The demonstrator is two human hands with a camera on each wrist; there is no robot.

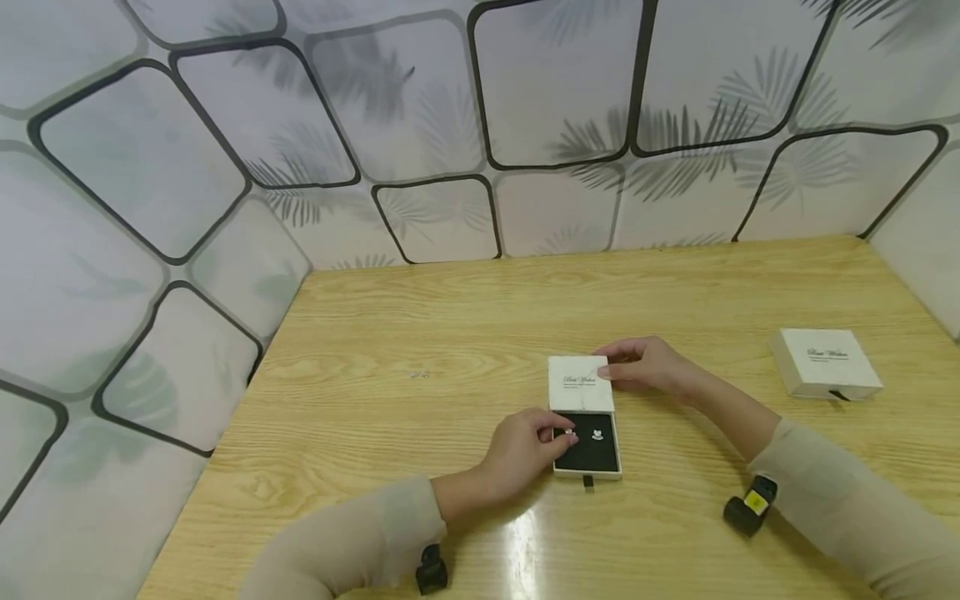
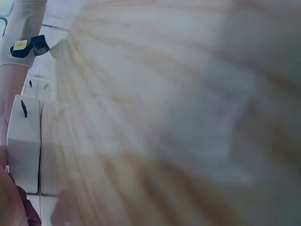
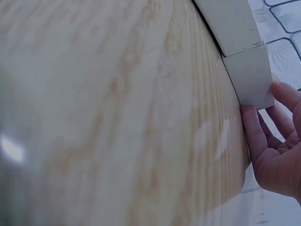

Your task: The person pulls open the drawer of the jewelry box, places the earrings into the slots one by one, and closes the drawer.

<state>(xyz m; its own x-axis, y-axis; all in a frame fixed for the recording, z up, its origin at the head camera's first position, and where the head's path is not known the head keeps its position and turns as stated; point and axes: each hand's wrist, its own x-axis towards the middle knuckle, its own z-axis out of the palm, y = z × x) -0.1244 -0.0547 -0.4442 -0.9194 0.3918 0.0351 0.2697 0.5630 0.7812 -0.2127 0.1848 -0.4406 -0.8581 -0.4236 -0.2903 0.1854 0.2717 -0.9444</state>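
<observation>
A small white jewelry box lies slid open on the table, its white sleeve (image 1: 581, 392) printed with lettering. The black-lined drawer (image 1: 591, 460) sticks out toward me and has a short black pull tab. A silver earring (image 1: 597, 435) sits on the right of the lining. At the left, my left hand (image 1: 521, 454) pinches a second small silver earring between thumb and index finger, right over the lining. My right hand (image 1: 651, 367) grips the sleeve's far right corner, thumb on top; the right wrist view shows the fingers at the sleeve's end (image 3: 251, 77).
Another white box (image 1: 827, 364) with the same lettering and a black tab stands closed at the right. Two tiny shiny pieces (image 1: 418, 375) lie on the wooden table (image 1: 360, 325) left of the open box. Patterned fabric (image 1: 555, 212) rises behind the table.
</observation>
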